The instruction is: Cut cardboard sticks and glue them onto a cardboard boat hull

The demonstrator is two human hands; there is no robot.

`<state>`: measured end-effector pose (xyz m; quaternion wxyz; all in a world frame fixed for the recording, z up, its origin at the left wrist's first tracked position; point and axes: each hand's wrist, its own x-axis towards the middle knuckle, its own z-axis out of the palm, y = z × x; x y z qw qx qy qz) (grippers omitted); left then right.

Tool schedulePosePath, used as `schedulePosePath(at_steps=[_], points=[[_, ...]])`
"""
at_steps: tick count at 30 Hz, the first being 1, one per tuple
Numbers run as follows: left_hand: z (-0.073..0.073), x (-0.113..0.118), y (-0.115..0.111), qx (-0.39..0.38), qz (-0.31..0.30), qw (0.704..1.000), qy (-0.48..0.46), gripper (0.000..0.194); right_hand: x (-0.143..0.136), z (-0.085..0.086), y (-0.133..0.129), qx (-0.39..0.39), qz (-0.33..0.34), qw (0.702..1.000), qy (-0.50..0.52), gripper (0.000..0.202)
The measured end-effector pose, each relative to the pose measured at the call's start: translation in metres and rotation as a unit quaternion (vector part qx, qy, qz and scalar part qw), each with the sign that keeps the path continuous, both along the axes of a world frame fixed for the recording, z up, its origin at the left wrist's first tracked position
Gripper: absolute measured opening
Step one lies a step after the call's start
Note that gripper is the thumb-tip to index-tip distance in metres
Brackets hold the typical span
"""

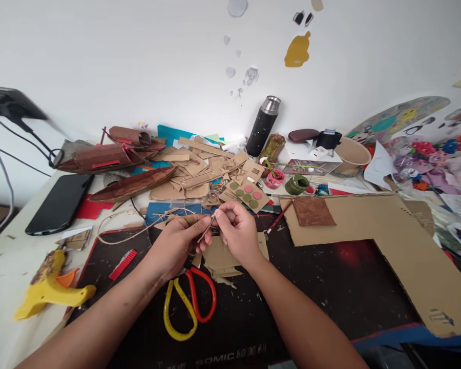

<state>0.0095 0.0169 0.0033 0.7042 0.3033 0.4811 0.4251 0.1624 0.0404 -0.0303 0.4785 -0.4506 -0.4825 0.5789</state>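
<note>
A thin length of twine [117, 240] loops out to the left across the dark mat and runs into my left hand [180, 238], whose thumb and fingers pinch it. Close against it, my right hand [238, 230] pinches the twine's end between thumb and forefinger. Both hands are raised over the middle of the mat, fingertips nearly touching. Beneath them lie pieces of cut cardboard [225, 259]. Just in front rest scissors with one yellow and one red handle [202, 297]; their blades are hidden under my left hand and wrist.
A yellow glue gun [49, 292] and a black phone [59, 210] lie at left. Brown model boats [134, 184] and cardboard scraps [200, 169] fill the back. Open paint jars [296, 184] stand near a black flask [263, 128]. A large cardboard sheet [411, 256] covers the right.
</note>
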Motion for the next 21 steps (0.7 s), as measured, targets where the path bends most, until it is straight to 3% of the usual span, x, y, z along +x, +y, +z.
schedulePosePath(at_steps=[8, 13, 21], points=[[0.001, 0.003, 0.000, 0.000, 0.031, 0.999, -0.029, 0.045, 0.004, 0.009, 0.000, -0.001, 0.033, 0.999, 0.033, 0.037], [0.000, 0.005, -0.004, -0.006, 0.014, 0.999, -0.039, 0.047, 0.006, 0.012, -0.001, -0.006, 0.072, 0.997, 0.036, 0.038], [0.000, 0.009, 0.001, -0.015, 0.003, 1.000, -0.018, 0.051, 0.004, 0.009, 0.000, -0.011, 0.059, 0.998, 0.033, 0.038]])
